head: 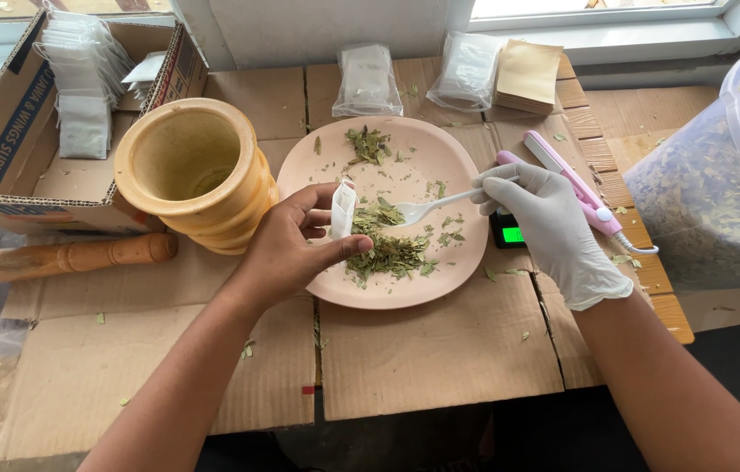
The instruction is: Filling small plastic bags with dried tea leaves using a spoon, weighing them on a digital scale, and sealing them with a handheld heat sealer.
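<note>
Far left of the left hand: open brown cardboard box [3, 131] stacked with small white filter sachets [82, 87]. Nearer it, a wooden pestle [73, 256] lay flat on the flattened cardboard sheet [440, 350], touching nothing. Just beside the left wrist stood an upright, hollow yellow wooden mortar [195, 170]; inside looked empty.

Left hand [287, 249], bare, was closed in a pinch on one small white empty-looking sachet [343, 210], mouth up, held over the round pale pink plate [466, 253].

Between the hands: heap of crushed dried green leaves [387, 249] on the plate, more scattered toward the far rim.

Right hand [549, 227], in a white glove, gripped a white plastic fork [427, 207], tines at the heap just beside the sachet. Couldn't tell whether any leaf had gone in.

Just beyond the right hand: pink heat-sealer bar [567, 175], and a small black scale with green display [507, 232], mostly hidden. Far right: clear plastic tub of dried leaves [702, 201].

Judgement: early in filling this sachet; most of the heap was unpacked and sealing not started.
</note>
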